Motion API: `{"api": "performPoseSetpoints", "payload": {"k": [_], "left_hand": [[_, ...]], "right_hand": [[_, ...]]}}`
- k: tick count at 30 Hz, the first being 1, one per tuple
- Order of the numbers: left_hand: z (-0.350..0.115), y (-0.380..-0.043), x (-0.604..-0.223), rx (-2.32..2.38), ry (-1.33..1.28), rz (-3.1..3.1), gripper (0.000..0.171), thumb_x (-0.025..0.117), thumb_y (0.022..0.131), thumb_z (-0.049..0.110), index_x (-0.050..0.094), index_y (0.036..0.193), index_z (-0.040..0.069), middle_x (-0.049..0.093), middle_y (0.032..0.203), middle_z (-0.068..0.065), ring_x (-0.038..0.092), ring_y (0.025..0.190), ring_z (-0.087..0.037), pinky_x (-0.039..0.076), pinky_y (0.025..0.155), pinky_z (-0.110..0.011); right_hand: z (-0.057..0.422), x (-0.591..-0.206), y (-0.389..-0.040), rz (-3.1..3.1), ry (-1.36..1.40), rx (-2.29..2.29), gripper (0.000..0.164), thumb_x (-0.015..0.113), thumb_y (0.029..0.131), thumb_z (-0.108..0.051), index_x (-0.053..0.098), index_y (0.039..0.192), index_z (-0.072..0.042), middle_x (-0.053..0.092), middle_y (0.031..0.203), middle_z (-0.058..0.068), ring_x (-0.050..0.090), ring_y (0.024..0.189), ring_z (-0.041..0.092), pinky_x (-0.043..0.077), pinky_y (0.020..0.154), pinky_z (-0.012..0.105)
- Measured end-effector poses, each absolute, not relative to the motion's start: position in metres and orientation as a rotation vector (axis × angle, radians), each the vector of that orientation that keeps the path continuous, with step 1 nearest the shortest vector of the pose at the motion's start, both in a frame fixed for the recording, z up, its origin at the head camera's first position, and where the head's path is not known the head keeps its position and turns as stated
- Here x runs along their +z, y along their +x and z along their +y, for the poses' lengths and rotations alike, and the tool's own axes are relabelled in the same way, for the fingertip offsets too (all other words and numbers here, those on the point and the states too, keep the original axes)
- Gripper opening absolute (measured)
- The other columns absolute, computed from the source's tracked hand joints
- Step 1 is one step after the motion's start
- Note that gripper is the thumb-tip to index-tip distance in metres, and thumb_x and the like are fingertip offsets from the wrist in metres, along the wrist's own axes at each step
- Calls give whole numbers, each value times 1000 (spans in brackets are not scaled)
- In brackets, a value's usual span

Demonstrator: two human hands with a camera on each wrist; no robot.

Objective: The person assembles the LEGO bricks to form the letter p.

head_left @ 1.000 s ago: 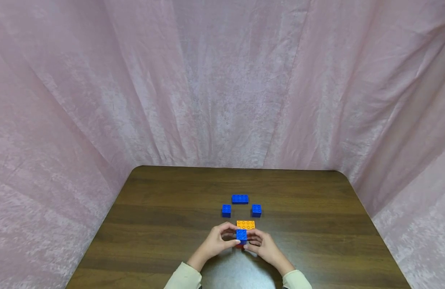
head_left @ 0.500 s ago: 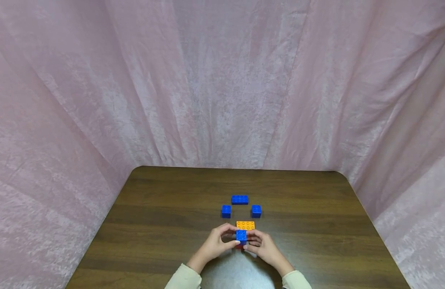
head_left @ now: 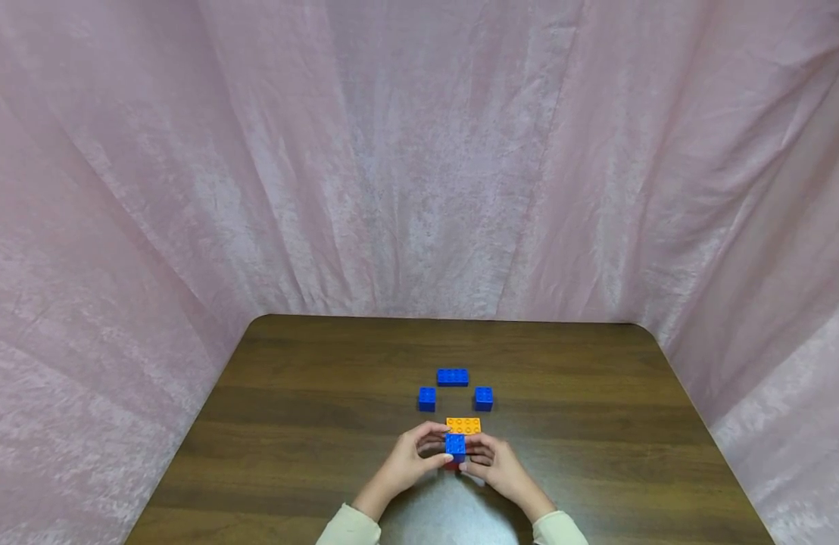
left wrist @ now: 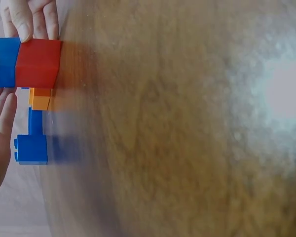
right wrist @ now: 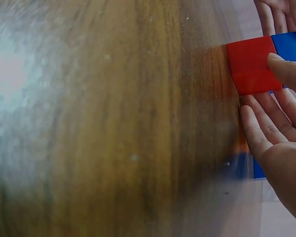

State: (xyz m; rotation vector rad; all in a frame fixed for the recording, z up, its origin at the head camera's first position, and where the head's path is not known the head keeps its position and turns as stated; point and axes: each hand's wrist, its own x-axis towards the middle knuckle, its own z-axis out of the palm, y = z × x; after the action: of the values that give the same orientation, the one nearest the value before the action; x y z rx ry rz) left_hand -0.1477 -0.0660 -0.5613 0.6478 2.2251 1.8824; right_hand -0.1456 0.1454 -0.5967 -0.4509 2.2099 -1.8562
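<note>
Between my hands a square blue toy brick (head_left: 455, 443) stands upright on a red brick (head_left: 452, 465), their sides flush. In the left wrist view the red brick (left wrist: 38, 64) has its lower edge right at the table. My left hand (head_left: 409, 460) grips the blue brick, thumb on its near side. My right hand (head_left: 501, 465) holds the pair from the right; in the right wrist view its thumb (right wrist: 288, 74) lies across the red brick (right wrist: 254, 64), near the joint. Just behind, an orange brick (head_left: 463, 425) lies flat, its front partly hidden by fingers and the blue brick.
Farther back sit two square blue bricks, one on the left (head_left: 427, 399) and one on the right (head_left: 484, 399). Behind them lies a longer blue brick (head_left: 453, 377). The brown wooden table (head_left: 290, 393) reaches back to pink curtains (head_left: 419, 189).
</note>
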Motion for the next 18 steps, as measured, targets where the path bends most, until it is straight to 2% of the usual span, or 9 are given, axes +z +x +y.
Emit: {"api": "performPoseSetpoints", "payload": {"k": [3,9,13,18], "left_hand": [[-65,-152,-572,1883,651,2224,37,71,83,-6,56,116,-11,63,111,-23,62,102,-35,49,93,-51],[-68,-158,-590,1870,613,2209,36,73,83,1,59,116,-1,64,112,-16,63,102,-27,52,94,-41],[-69,-157,-590,1886,610,2176,35,74,83,3,59,115,-2,64,111,-18,63,103,-31,51,94,-42],[-68,-158,-596,1877,600,2193,34,75,83,5,61,113,1,65,111,-16,64,102,-26,52,93,-40]], "right_hand": [[146,-598,-146,2207,-461,-1854,38,72,84,-1,55,116,13,63,110,26,63,101,32,54,89,41],[151,-599,-147,2214,-493,-1838,38,70,85,0,55,118,13,62,112,27,62,103,35,54,89,40],[155,-598,-147,2215,-539,-1856,37,68,85,3,54,118,14,61,112,29,60,102,43,54,89,36],[162,-594,-151,2252,-584,-1879,35,68,86,2,55,115,15,61,111,32,60,98,45,55,86,30]]}}
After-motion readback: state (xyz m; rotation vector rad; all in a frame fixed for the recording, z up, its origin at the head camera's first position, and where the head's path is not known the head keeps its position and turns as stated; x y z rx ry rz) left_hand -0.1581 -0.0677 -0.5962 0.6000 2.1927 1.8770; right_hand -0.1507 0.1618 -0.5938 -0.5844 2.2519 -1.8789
